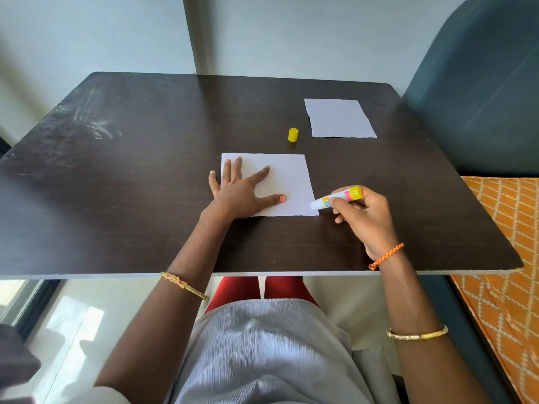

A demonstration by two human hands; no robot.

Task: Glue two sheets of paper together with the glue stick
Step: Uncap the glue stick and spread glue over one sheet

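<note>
A white sheet of paper lies flat near the middle of the dark wooden table. My left hand rests on its left part, palm down with fingers spread. My right hand grips an uncapped glue stick, white with a yellow end. The stick's white tip touches the sheet's near right corner. A second white sheet lies farther back on the right. The yellow cap stands between the two sheets.
A dark teal chair back stands at the table's right side. An orange patterned cloth lies beyond the right edge. The table's near edge runs just above my lap.
</note>
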